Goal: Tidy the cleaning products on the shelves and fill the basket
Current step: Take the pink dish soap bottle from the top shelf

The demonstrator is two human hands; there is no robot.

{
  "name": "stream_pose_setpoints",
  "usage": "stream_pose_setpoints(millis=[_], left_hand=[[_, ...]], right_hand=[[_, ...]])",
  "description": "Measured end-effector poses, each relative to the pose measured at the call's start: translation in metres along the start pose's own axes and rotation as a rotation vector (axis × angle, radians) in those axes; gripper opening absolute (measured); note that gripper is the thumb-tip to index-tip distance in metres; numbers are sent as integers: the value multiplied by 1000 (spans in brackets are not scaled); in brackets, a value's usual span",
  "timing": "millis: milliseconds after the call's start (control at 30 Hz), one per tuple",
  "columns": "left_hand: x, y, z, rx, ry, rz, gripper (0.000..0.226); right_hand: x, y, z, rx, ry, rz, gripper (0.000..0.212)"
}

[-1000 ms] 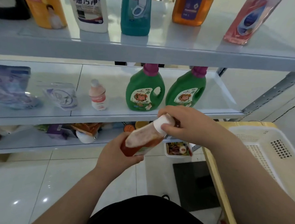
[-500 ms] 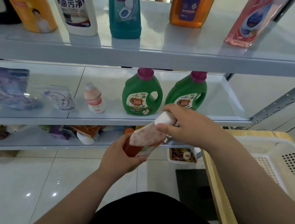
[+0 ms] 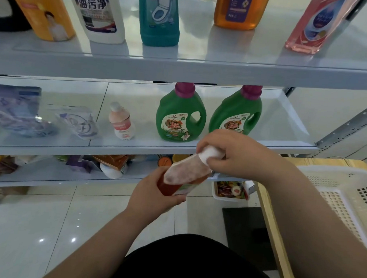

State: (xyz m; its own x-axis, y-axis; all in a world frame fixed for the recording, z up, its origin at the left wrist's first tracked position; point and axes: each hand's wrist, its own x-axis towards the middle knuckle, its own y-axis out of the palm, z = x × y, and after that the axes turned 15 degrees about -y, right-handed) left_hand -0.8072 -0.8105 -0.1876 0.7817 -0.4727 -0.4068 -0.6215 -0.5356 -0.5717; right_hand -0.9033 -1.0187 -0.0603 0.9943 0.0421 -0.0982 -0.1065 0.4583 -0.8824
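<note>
Early: L hand (image 3: pixel 152 197) grips red bottle (image 3: pixel 184 177) base, R hand (image 3: pixel 238 155) pinches its cap (image 3: pixel 209 153); basket (image 3: pixel 341 208) shows no products yet, lower shelves (image 3: pixel 50 180) look messy

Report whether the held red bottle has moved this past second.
No. The red bottle still has its cap below the right green jug, at the middle shelf edge.

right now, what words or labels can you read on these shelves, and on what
"油污净": on the white bottle, top shelf.
Left green jug and right green jug: red label characters too blurred to read.
Teal bottle: toilet picture, its text too small.
Held red bottle and the other labels: unreadable.
</note>
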Motion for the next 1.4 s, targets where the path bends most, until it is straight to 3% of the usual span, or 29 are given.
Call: stream_pose_setpoints(millis=[67,133,200,267,367,467,533,600,667,767,833,900,933,1133,1400], left_hand=[[-2,-3,2,-14,-11,-4,65],[-4,-6,3,-4,-6,1,66],[-5,-9,6,7,14,8,63],[-6,-12,8,-3,29,11,62],[-9,-15,11,-14,16,7,64],[-12,-16,13,-4,25,12,66],[-14,-17,15,2,43,22,61],[-16,-19,17,0,53,24,61],[-19,-20,18,-7,52,18,62],[-21,-21,18,-4,49,17,62],[-22,-21,17,-5,57,23,62],[-24,-22,17,-13,61,30,62],[-25,-22,17,-25,58,30,62],[-22,-19,26,-166,6,41,67],[-25,-19,22,-174,70,35,79]], right_hand=[[-4,2,5,77,5,-1,50],[0,8,9,-21,150,2,55],[3,13,8,-148,204,11,44],[-1,14,11,-73,93,-44,20],[-8,14,18,67,-30,-43,50],[-3,23,24,-47,193,-43,59],[-4,25,24,-164,218,-41,47],[-9,24,27,-56,109,-93,23],[-16,22,30,55,23,-66,46],[-16,24,34,46,178,-57,68],[-15,27,32,-70,237,-71,52],[-16,28,31,-93,154,-138,29],[-18,26,31,-49,102,-171,24],[-32,12,27,335,2,-428,49],[-38,14,17,430,-33,-433,57]])
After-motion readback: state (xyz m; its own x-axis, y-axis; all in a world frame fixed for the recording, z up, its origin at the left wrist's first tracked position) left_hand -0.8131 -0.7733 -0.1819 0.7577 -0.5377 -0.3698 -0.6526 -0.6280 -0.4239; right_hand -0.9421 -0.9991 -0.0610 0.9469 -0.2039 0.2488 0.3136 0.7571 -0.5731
